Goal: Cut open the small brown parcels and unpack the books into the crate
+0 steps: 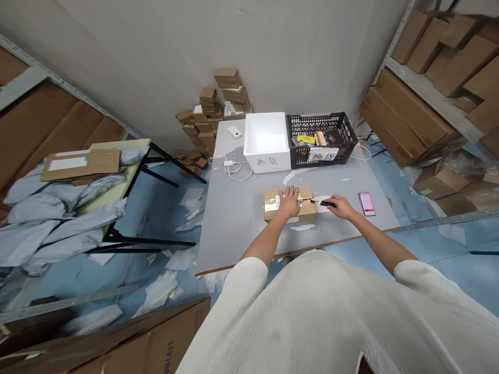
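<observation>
A small taped cardboard box [272, 212] lies on the grey table [230, 218] in front of me. My left hand [289, 201] rests flat on top of it, fingers spread across the tape and a white label. From the right side, my right hand [340, 206] is closed around a yellow and black utility knife [326, 203]. The knife's blade points left and reaches over the box's right end, near the tape. Whether the blade is cutting in cannot be told at this size.
Behind the box stand a white foam bin [268, 162] and a black plastic crate [294, 156] holding packaged goods. A pink-screened phone [367, 203] lies at the right, a white phone [234, 131] and charger [229, 163] at back left. A second table [132, 176] carries grey parcels.
</observation>
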### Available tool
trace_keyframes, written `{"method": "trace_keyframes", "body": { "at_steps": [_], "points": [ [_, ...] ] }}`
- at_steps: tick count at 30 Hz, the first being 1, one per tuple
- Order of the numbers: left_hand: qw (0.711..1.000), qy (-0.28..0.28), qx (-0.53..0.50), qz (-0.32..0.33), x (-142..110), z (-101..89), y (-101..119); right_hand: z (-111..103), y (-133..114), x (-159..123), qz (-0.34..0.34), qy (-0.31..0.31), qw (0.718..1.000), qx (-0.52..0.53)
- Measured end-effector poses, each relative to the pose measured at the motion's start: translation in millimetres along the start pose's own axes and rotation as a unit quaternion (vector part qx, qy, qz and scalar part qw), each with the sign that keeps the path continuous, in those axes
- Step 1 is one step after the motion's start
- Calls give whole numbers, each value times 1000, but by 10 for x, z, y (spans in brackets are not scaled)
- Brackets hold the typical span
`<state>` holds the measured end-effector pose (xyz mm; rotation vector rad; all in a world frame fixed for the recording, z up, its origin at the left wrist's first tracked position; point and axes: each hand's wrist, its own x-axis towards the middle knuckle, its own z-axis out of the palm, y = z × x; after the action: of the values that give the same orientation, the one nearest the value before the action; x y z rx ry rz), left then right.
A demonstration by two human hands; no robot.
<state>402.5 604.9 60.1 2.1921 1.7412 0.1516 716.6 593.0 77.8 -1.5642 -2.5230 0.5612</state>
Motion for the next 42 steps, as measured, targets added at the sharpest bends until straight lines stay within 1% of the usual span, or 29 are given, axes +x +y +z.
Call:
{"method": "trace_keyframes", "body": {
  "at_steps": [4,7,9,11,13,15,18,21,23,26,29,32,34,36,39,42],
  "points": [
    [999,41,-11,5,-120,48,35,87,-94,-11,12,27,1000,-2],
    [998,48,-35,8,-129,37,42,135,-121,-1,9,44,999,6],
    [997,50,-51,6,-127,29,42,138,-67,6,19,64,998,15],
    [996,53,-68,3,-126,29,41,119,40,12,57,103,993,30],
    [995,53,-84,0,-123,30,38,93,166,17,111,144,982,49],
    [994,48,-94,-3,-117,23,34,82,262,23,145,159,974,69],
    [994,41,-100,3,-127,-16,16,120,284,39,153,140,973,101],
    [995,44,-92,10,-223,-70,-51,216,184,83,135,123,972,149],
    [995,50,-83,1,-356,-96,-141,291,89,133,124,119,967,189],
    [995,63,-68,-45,-637,-104,-334,395,-50,220,120,111,954,251],
    [988,76,-67,-118,-932,-73,-526,491,-172,287,124,97,937,311],
    [974,67,-111,-184,-1119,-25,-645,578,-275,322,128,68,919,368],
    [964,54,-152,-211,-1153,-5,-674,609,-324,340,127,48,911,389],
    [959,53,-174,-219,-1127,-10,-670,603,-342,362,127,49,911,389],
    [960,64,-173,-210,-1028,-64,-628,522,-288,389,144,85,911,377],
    [963,54,-171,-202,-901,-134,-568,412,-161,378,162,116,905,376]
  ]
}}
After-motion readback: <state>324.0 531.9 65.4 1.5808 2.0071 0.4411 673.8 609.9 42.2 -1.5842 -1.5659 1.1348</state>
